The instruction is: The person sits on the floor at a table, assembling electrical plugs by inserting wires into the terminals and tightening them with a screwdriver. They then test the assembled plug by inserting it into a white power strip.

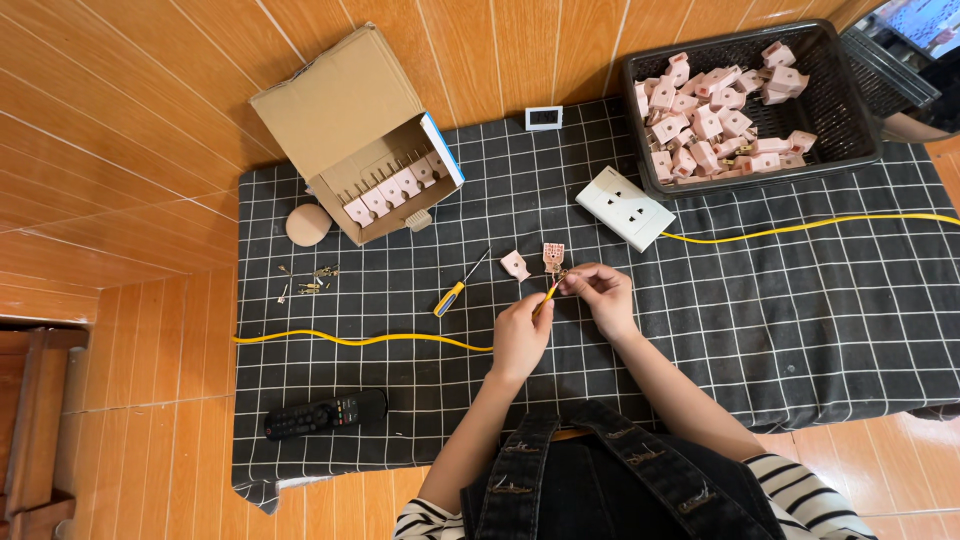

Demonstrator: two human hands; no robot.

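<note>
Pinching yellow cable (545,296) end, left hand (521,335) and right hand (603,296) fingertips meeting

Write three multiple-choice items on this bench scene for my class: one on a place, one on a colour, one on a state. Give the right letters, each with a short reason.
1. Where does the screwdriver lie?
A. in the basket
B. on the cloth, left of the hands
C. inside the box

2. What colour is the cable?
A. yellow
B. blue
C. green

3. How does the box stand?
A. taped shut
B. crushed flat
C. open, with pink parts in a row inside

Answers:
1 B: it rests on the checked cloth, just left of the left hand, well away from the basket.
2 A: the yellow cable runs across the cloth to where the left hand and right hand meet.
3 C: its flap is up and a row of pink parts shows inside.
</note>
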